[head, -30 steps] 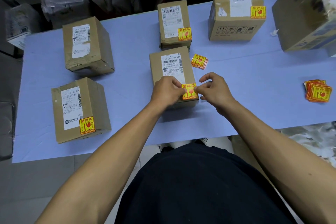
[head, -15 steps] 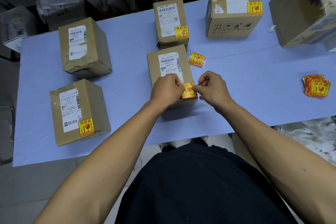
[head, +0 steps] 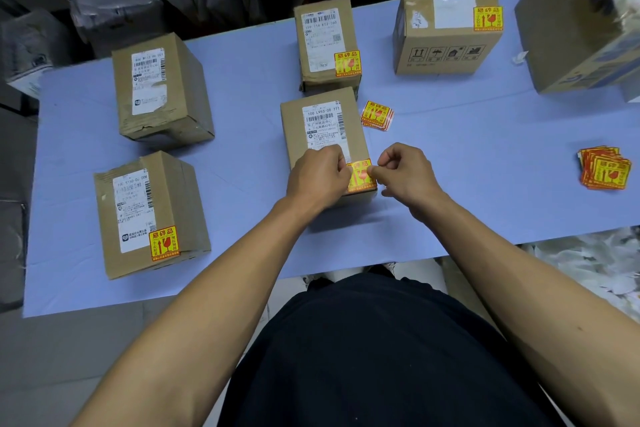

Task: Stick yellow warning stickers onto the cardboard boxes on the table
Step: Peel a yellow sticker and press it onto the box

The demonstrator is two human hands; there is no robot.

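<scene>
A cardboard box (head: pixel 323 130) with a white shipping label stands in the middle of the blue table (head: pixel 242 87). A yellow warning sticker (head: pixel 362 177) lies on the near right corner of its top. My left hand (head: pixel 317 177) rests on the box with curled fingers and pinches the sticker's left edge. My right hand (head: pixel 405 172) is curled beside the box and pinches the sticker's right edge. Three other boxes carry a sticker: near left (head: pixel 149 215), back middle (head: pixel 327 45) and back right (head: pixel 446 31). The far left box (head: pixel 159 90) shows none.
A small pile of stickers (head: pixel 376 115) lies right of the middle box, and a larger pile (head: pixel 604 168) sits at the table's right edge. A big carton (head: pixel 575 21) fills the back right corner. Bags and parcels stand behind the table. White scraps lie on the floor at right.
Both hands have stayed at the sticker on the middle box. The right hand's fingers have curled in more tightly at the sticker's right edge.
</scene>
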